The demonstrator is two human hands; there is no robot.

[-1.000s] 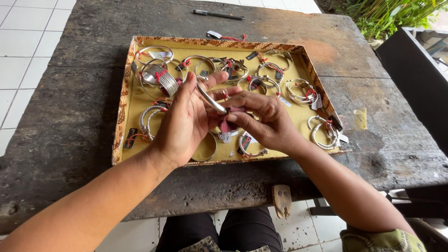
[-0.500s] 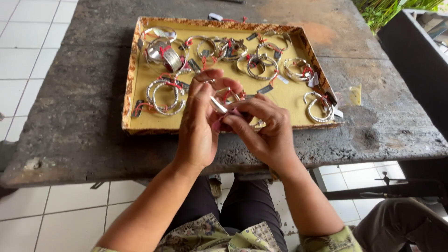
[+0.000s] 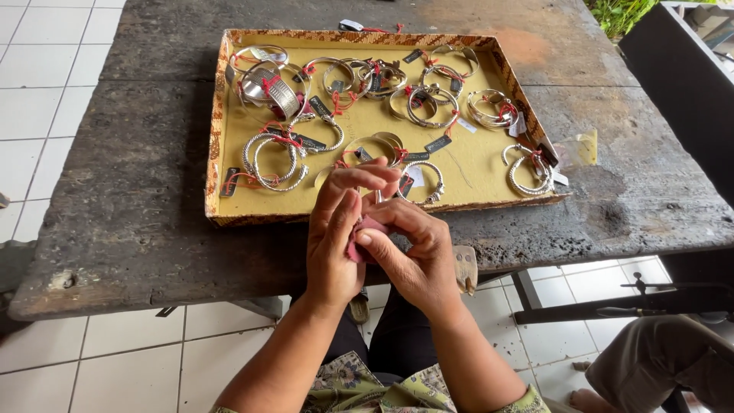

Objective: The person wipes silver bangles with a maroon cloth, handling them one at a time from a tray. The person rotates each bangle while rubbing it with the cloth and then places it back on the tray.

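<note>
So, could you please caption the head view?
Both hands pinch a pink cloth over a yellow tray of silver bangles.

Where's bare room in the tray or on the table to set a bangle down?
In the tray, bare yellow floor lies right of centre, between the dark tag and the twisted bangles at the right wall. The back row and left half are crowded. The dark table is bare left of the tray and along the front edge left of the left hand.
</note>
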